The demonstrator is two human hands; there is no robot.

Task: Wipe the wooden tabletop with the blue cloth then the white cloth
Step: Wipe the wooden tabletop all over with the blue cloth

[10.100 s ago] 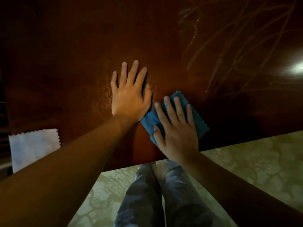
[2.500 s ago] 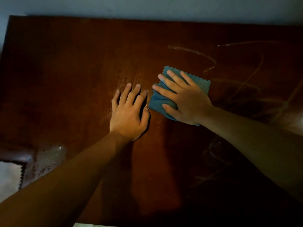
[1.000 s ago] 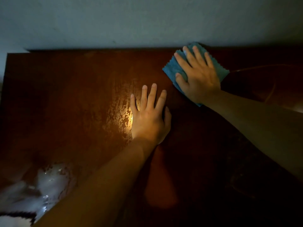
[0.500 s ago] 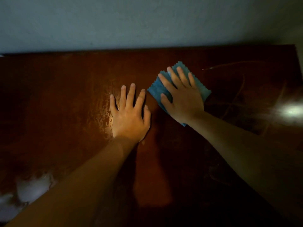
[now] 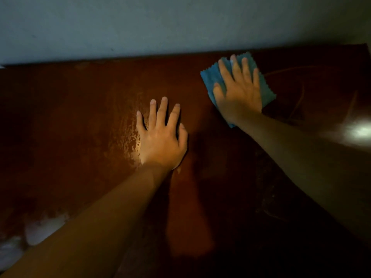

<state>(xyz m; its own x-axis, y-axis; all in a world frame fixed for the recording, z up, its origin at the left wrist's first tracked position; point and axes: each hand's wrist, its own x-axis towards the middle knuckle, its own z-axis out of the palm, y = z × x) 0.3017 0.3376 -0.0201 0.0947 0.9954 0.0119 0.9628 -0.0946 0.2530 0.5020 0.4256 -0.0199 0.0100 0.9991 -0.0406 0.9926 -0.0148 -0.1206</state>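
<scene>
We look down on a dark, reddish wooden counter [image 5: 84,121] that runs up to a pale grey-blue wall [image 5: 140,25] at the far side. The light is dim, and much of the near surface sits in shadow.

Our left hand [image 5: 160,137] lies palm down near the middle of the counter, its fingers [image 5: 162,109] straight and slightly spread, holding nothing. Just to the left of it the wood shows a patchy, glistening streak [image 5: 130,137] – it looks wet, though we cannot be sure.

Our right hand [image 5: 240,91] is farther away and to the right, close to the far edge by the wall. It presses flat on the blue cloth [image 5: 210,77], with the four fingers extended over it and the thumb lying on the cloth's left part; nothing is curled around the fabric. The cloth lies spread on the wood under the palm (its zigzag edges show on the left, far and right sides of the hand), and a small corner peeks out beside the wrist.

Faint curved marks [image 5: 297,93] cross the wood to the right of the cloth, and a bright glare [image 5: 359,131] sits on the surface at the right edge of the view.

At the near left corner there are pale, blurred patches [image 5: 42,229] – too indistinct for us to say what they are.
</scene>
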